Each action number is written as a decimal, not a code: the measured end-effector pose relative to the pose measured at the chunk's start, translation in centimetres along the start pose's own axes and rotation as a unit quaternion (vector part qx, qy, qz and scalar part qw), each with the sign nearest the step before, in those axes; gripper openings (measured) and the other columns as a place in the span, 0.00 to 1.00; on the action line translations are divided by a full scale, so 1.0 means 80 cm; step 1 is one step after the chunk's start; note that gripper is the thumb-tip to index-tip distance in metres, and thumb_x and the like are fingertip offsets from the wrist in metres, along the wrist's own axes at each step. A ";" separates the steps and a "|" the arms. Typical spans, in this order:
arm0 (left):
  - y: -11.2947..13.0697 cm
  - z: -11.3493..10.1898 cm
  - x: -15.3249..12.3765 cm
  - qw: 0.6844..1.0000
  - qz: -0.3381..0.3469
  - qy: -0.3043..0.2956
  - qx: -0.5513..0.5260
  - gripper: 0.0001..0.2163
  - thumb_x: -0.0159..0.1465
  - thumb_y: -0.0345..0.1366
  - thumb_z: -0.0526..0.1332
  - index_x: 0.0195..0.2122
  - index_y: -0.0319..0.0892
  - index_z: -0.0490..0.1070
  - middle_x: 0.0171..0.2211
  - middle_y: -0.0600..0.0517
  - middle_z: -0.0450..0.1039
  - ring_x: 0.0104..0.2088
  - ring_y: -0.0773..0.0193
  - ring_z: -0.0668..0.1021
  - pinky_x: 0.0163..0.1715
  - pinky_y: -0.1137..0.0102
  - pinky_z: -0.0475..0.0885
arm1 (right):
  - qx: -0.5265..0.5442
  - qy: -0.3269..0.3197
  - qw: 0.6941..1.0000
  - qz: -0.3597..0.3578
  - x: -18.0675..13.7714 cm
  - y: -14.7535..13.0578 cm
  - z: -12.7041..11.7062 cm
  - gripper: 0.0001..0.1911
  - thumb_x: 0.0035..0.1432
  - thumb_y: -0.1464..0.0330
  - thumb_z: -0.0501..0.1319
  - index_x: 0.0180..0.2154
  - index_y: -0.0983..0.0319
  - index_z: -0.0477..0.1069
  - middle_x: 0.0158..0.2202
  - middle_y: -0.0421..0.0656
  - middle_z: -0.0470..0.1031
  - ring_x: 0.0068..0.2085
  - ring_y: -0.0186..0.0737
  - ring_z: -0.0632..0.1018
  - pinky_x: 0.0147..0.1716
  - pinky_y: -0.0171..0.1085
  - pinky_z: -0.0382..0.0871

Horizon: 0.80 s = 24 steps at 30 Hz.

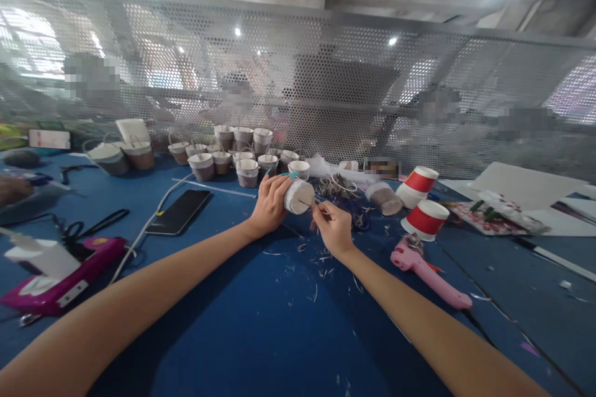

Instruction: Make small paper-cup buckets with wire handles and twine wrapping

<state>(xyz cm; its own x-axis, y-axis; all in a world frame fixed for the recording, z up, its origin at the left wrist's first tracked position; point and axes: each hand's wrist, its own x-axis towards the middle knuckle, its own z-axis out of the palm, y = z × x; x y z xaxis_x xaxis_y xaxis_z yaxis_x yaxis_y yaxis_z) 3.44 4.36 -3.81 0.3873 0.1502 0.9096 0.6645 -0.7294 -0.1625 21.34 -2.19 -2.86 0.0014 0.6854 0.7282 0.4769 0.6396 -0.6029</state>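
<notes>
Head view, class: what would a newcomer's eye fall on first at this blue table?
The two hands at centre: the left hand grips a small cup on its side, while the right hand pinches a thin strand against its base. Behind them a crowd of similar cups stands along the mesh screen, and to the right sit red cups and a pink glue gun.

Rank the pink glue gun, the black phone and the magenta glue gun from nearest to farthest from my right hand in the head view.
1. Pink glue gun, just right of the right hand.
2. Black phone, to the left, beyond the left hand.
3. Magenta glue gun, far left.
</notes>
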 end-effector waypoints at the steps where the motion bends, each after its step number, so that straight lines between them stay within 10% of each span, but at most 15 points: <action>1: 0.000 0.000 0.000 1.000 0.002 0.000 -0.001 0.26 0.63 0.32 0.54 0.61 0.37 0.48 0.54 0.37 0.64 0.55 0.49 0.66 0.56 0.47 0.59 | -0.001 -0.003 1.000 0.001 0.000 0.000 0.000 0.18 0.60 0.62 0.55 0.20 0.60 0.60 0.16 0.37 0.67 0.18 0.32 0.69 0.22 0.31 0.62; 24: -0.001 -0.001 -0.002 1.000 0.000 -0.011 0.003 0.24 0.63 0.32 0.52 0.61 0.38 0.49 0.55 0.38 0.64 0.55 0.49 0.66 0.58 0.46 0.55 | -0.024 -0.036 0.999 0.006 0.005 0.004 0.001 0.18 0.57 0.62 0.56 0.18 0.60 0.58 0.14 0.35 0.62 0.18 0.31 0.64 0.21 0.31 0.58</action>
<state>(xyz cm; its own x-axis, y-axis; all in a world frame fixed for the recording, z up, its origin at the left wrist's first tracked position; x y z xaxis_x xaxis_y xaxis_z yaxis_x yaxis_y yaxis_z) 3.29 4.32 -3.93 0.4011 0.1647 0.9011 0.6685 -0.7252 -0.1650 21.42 -1.70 -2.78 -0.0554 0.7177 0.6941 0.5185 0.6148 -0.5943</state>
